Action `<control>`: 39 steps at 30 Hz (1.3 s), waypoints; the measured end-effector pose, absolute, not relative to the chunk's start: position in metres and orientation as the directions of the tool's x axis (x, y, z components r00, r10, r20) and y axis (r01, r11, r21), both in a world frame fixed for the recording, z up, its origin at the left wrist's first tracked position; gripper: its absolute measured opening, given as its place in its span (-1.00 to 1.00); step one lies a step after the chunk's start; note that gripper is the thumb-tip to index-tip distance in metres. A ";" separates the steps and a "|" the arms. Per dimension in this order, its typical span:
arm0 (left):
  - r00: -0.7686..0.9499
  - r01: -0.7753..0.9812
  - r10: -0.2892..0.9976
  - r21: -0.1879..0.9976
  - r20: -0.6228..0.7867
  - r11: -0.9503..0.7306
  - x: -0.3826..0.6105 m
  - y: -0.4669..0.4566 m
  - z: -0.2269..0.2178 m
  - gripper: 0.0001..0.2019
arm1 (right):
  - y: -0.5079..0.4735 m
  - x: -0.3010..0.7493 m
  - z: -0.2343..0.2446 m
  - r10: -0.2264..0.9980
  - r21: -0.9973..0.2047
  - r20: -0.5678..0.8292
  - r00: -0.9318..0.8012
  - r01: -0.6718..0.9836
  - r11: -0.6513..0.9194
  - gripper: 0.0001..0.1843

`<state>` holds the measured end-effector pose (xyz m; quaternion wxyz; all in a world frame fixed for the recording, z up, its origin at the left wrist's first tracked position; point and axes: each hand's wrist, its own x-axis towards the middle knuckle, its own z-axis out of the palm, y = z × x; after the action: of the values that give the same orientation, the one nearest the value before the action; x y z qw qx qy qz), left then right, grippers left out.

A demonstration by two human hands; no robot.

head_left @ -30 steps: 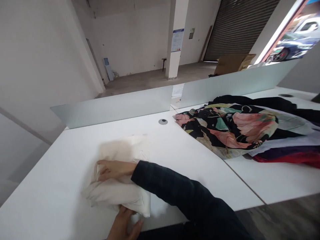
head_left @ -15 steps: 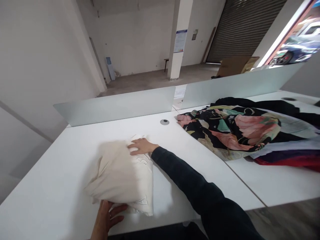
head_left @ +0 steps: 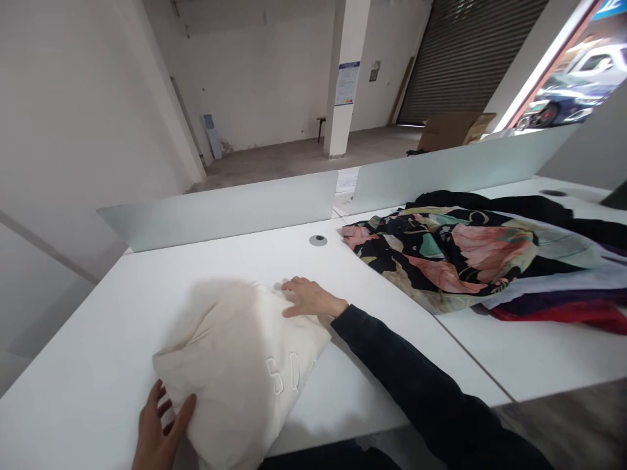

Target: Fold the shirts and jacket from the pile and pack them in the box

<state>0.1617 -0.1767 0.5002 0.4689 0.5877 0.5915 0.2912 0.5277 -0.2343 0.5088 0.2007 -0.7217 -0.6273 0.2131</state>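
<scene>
Cream garment (head_left: 240,372) with raised lettering lies folded on the white tabletop (head_left: 386,339); my left hand (head_left: 159,427) is open against its near edge, my right hand (head_left: 311,297) open on its far edge, floral clothing (head_left: 441,254) further right.

2 hands (head_left: 313,297) (head_left: 159,427), 1 cream garmt (head_left: 240,372)

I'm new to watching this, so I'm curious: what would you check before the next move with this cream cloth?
Left hand on the folded cream fabric: ok.
Right hand on its far edge: ok.
Surface smooth: not ok, a crease runs across its left part.
Floral black fabric apart from it: ok.
Near end wholly on the white desk: cannot tell, it leaves the view.
</scene>
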 end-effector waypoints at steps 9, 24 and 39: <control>0.211 0.104 0.795 0.822 -0.568 0.560 0.181 -0.186 0.527 -0.38 | -0.235 0.510 0.507 0.971 -0.841 -0.204 0.125 0.486 -0.239 0.01; 0.184 0.151 0.749 0.771 -0.636 0.618 0.187 -0.192 0.531 -0.24 | -0.255 0.495 0.488 0.960 -0.877 -0.279 -0.025 -0.401 -0.265 -0.15; 0.077 -0.057 0.834 0.833 -0.546 0.551 0.146 -0.198 0.565 -0.40 | -0.243 0.432 0.506 0.959 -0.837 -0.256 -0.118 -0.469 -0.281 -0.30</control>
<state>0.1464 -0.1979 0.5651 0.6553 0.3302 0.5881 0.3401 0.4322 -0.2432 0.5059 0.5206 -0.4121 -0.2974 0.6861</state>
